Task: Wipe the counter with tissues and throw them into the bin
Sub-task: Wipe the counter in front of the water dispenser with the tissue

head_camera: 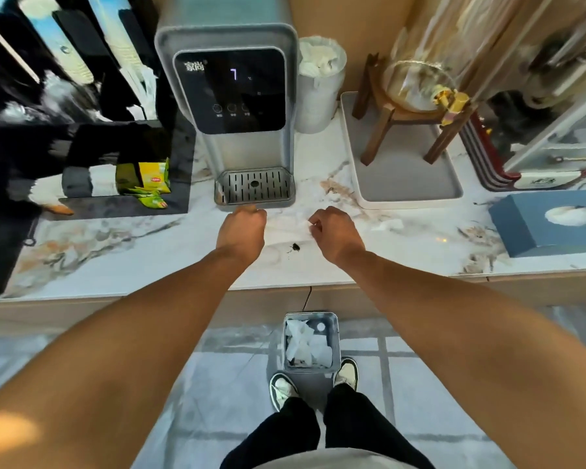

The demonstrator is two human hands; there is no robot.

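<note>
A white tissue (286, 228) is stretched flat over the marble counter (115, 252) in front of the water dispenser. My left hand (242, 228) pinches its left edge and my right hand (332, 231) pinches its right edge. Just below the tissue, a small dark stain (295, 246) marks the counter. A grey square bin (311, 341) stands on the floor under the counter edge, between my arms, with several crumpled white tissues inside. A blue tissue box (548, 225) lies on the counter at the right, a tissue showing in its opening.
A grey water dispenser (230, 96) with a drip tray (254, 189) stands right behind my hands. To the right is a grey tray (403, 177) with a wooden stand and glass jar. Yellow tea bags (149, 182) sit at the left. A small tissue scrap (389, 225) lies at the right.
</note>
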